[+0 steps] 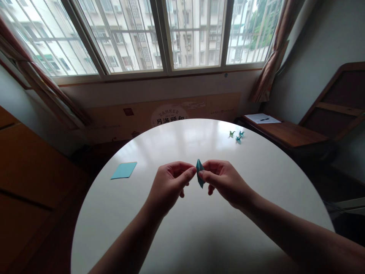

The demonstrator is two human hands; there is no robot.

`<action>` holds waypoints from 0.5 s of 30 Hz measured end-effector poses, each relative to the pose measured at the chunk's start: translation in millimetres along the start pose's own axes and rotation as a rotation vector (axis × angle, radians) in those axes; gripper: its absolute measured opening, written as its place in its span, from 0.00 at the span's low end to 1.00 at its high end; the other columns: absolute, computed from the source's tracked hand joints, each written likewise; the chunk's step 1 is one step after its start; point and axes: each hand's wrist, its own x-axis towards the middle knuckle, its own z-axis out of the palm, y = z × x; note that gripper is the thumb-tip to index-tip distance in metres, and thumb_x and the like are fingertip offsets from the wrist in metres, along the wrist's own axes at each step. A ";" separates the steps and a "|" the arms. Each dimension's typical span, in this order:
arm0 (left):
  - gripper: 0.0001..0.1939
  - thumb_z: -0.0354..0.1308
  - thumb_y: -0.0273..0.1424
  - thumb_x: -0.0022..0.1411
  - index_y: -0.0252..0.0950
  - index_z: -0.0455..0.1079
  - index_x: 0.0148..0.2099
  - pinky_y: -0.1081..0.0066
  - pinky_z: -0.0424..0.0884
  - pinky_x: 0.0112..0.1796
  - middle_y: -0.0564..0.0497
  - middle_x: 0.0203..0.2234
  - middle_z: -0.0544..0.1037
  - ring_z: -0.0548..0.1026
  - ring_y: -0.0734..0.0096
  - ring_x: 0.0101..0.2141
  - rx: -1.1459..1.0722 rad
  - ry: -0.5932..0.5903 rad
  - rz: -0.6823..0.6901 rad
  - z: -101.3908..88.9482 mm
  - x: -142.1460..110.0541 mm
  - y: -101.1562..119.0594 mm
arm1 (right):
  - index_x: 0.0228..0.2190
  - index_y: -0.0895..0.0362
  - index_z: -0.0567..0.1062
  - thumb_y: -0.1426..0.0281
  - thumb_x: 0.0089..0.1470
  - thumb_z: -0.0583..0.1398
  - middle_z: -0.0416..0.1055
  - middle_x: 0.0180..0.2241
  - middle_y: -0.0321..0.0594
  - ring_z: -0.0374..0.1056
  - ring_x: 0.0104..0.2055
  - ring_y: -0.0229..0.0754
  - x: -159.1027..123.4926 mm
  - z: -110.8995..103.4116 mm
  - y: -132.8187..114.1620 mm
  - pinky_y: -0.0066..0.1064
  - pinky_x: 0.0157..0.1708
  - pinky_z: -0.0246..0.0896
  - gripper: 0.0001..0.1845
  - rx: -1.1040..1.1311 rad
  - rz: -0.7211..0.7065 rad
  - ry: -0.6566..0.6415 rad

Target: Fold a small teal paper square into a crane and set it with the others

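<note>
A small piece of folded teal origami paper is held upright above the middle of the white round table. My right hand pinches it between thumb and forefinger from the right. From the left, my left hand is closed with thumb and fingertip pressed at the paper's left edge. Fingers partly hide the folds. To the left on the table lies a flat stack of light blue square paper. Toward the far right edge stand several small folded paper cranes, among them a green one and a blue one.
Beyond the table a printed cardboard panel leans below the barred window. At right, a wooden chair bears a white sheet with a pen on it. A wooden cabinet stands at left.
</note>
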 end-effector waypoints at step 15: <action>0.15 0.67 0.39 0.51 0.31 0.76 0.33 0.80 0.61 0.17 0.49 0.24 0.73 0.67 0.73 0.25 -0.104 0.134 -0.099 5.7 7.7 -8.5 | 0.41 0.57 0.76 0.54 0.53 0.67 0.75 0.38 0.44 0.71 0.39 0.44 10.5 -5.6 11.1 0.27 0.24 0.68 0.21 -0.043 -0.013 0.143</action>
